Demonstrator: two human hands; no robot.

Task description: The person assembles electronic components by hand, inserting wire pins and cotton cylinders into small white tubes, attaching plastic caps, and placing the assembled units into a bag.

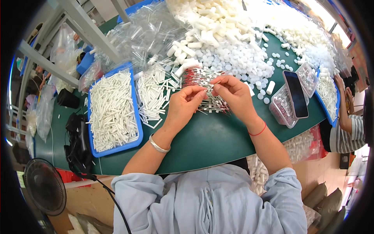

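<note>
Close together over the middle of the green table [194, 144], my left hand [186, 105] and my right hand [235, 97] each pinch thumb against forefinger. A small pale piece shows between the fingertips, too small to name. Just beyond and below the hands lies a pile of thin red and silvery rods [200, 74] with small white pieces on them; the hands cover part of it. Left of it is a loose heap of short white sticks [151, 93]. More such sticks fill a blue tray [140, 134] beside my left forearm.
White cylinders [208, 23], translucent discs [233, 58] and clear tubes [136, 35] are heaped at the back. A phone [296, 93] leans on a clear plastic box [281, 107]. Left are a black corded device [78, 136] and a fan [44, 187]. At right, another person's hands [343, 97] are beside a blue tray [326, 111].
</note>
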